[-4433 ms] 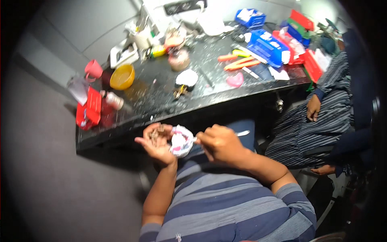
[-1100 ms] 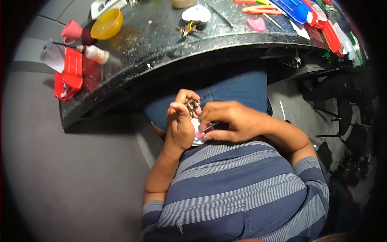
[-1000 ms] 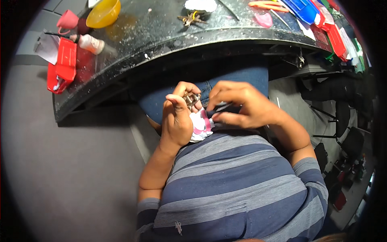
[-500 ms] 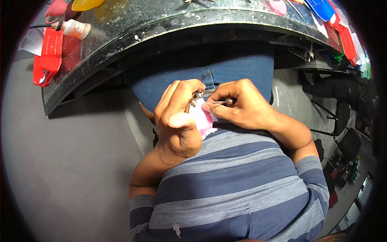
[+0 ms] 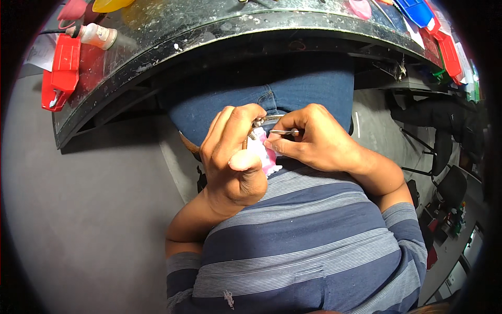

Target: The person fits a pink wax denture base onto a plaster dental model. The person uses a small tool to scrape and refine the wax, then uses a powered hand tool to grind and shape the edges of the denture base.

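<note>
My left hand [image 5: 225, 157] is closed around a small metal hinged frame [image 5: 273, 119], which looks like a dental articulator. A pink and white dental model [image 5: 270, 157] sits against it, partly hidden by my fingers. In my right hand [image 5: 324, 138], thumb and fingers pinch a thin metal carving tool [image 5: 282, 132]. Its tip points left, close to the upper part of the model; whether it touches cannot be made out. Both hands are held over my lap, in front of my striped shirt.
Ahead curves the worn, spattered edge of a dark workbench [image 5: 209, 36]. On its left are red bins [image 5: 66, 57], a small bottle [image 5: 99, 36] and a yellow bowl [image 5: 110, 4]. At the right lie a blue bin [image 5: 415, 11] and another red bin [image 5: 451, 56]. A dark chair [image 5: 452, 186] stands farther right.
The tool in my right hand has tilted and its tip has shifted slightly left. My left hand has turned a little, its thumb moving right across the model.
</note>
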The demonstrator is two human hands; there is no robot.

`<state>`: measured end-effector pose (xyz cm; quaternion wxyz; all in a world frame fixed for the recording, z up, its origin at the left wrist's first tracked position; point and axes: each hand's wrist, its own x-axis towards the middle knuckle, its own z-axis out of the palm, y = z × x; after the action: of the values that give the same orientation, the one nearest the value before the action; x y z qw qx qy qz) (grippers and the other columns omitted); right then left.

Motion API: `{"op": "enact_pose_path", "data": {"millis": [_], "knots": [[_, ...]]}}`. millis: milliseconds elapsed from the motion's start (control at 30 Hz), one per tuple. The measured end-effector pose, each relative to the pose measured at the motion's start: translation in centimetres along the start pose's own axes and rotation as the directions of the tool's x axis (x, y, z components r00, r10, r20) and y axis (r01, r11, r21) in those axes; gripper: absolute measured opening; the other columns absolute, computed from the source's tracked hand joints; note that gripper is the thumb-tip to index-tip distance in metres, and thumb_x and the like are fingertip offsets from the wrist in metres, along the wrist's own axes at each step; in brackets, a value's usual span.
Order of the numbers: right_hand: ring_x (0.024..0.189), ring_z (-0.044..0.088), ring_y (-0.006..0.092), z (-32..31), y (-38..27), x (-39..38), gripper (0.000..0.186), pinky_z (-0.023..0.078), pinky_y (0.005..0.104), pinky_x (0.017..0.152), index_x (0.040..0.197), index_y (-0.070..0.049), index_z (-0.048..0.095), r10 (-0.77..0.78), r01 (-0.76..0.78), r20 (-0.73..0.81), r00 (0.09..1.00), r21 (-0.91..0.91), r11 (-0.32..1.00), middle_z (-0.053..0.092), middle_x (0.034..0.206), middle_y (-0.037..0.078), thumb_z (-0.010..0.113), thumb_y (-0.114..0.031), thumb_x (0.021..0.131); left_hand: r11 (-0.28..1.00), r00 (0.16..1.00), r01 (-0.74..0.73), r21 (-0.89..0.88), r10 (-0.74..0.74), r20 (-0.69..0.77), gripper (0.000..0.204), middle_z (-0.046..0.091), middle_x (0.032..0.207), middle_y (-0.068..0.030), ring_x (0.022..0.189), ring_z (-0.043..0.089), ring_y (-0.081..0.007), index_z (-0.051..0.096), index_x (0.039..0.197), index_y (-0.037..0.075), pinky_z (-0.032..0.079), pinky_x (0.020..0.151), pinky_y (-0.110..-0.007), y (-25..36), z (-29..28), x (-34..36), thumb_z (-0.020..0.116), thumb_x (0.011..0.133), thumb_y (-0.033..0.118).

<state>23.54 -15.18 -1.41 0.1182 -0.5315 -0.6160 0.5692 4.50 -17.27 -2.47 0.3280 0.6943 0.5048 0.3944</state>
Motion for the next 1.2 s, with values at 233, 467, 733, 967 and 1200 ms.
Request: {"op": "enact_pose_path", "data": {"millis": [233, 467, 733, 967, 1200], "knots": [[0.062, 0.065, 0.0179, 0.2, 0.0, 0.3, 0.030, 0.052, 0.0355, 0.063, 0.093, 0.005, 0.075, -0.028, 0.032, -0.061, 0.998, 0.070, 0.997, 0.069, 0.071, 0.017, 0.079, -0.023, 0.085, 0.984, 0.992, 0.126, -0.123, -0.126, 0.010, 0.119, 0.066, 0.099, -0.0122, 0.087, 0.063, -0.0170, 0.064, 0.107, -0.006, 0.049, 0.083, -0.028, -0.3, 0.0, -0.6, -0.007, 0.086, 0.087], [0.074, 0.074, 0.0263, 1.2, -0.7, 0.0, 0.031, 0.057, 0.0364, 0.071, 0.092, 0.005, 0.075, -0.109, 0.097, -0.166, 0.980, -0.076, 0.992, 0.074, 0.082, 0.018, 0.080, -0.024, 0.083, 0.953, 0.981, 0.186, -0.239, -0.194, -0.012, 0.124, 0.065, 0.104, -0.0118, 0.091, 0.062, -0.0160, 0.060, 0.112, -0.006, 0.048, 0.087, -0.028, -0.3, 0.1, -0.9, -0.006, 0.078, 0.094], [0.069, 0.070, 0.0299, 3.3, -0.1, 0.0, 0.020, 0.056, 0.0385, 0.063, 0.090, 0.000, 0.073, -0.431, 0.342, -0.316, 0.845, -0.302, 0.890, 0.070, 0.082, 0.015, 0.080, -0.016, 0.080, 0.978, 0.988, 0.148, -0.150, -0.152, -0.014, 0.124, 0.064, 0.101, -0.0117, 0.091, 0.062, -0.0161, 0.060, 0.112, -0.006, 0.049, 0.086, -0.028, -0.6, -0.5, -0.7, -0.005, 0.077, 0.094], [0.084, 0.071, 0.0368, 3.2, 1.0, -0.3, 0.024, 0.057, 0.0435, 0.076, 0.094, -0.002, 0.072, -0.399, 0.324, -0.320, 0.859, -0.262, 0.909, 0.071, 0.091, 0.017, 0.078, -0.019, 0.079, 0.945, 0.990, 0.058, -0.321, -0.097, -0.105, 0.108, 0.064, 0.085, -0.0143, 0.076, 0.065, -0.0243, 0.062, 0.105, -0.006, 0.053, 0.069, -0.036, -2.5, 1.5, -1.7, 0.012, 0.090, 0.088], [0.083, 0.072, 0.0376, 3.4, 1.7, 0.0, 0.021, 0.056, 0.0470, 0.075, 0.087, -0.001, 0.073, -0.382, 0.324, -0.370, 0.847, -0.211, 0.922, 0.074, 0.086, 0.019, 0.077, -0.019, 0.077, 0.973, 0.990, 0.089, -0.211, -0.109, -0.086, 0.099, 0.056, 0.095, -0.0078, 0.086, 0.055, -0.0157, 0.057, 0.108, 0.000, 0.047, 0.080, -0.030, -1.2, 1.6, -1.5, 0.007, 0.094, 0.085]]}}
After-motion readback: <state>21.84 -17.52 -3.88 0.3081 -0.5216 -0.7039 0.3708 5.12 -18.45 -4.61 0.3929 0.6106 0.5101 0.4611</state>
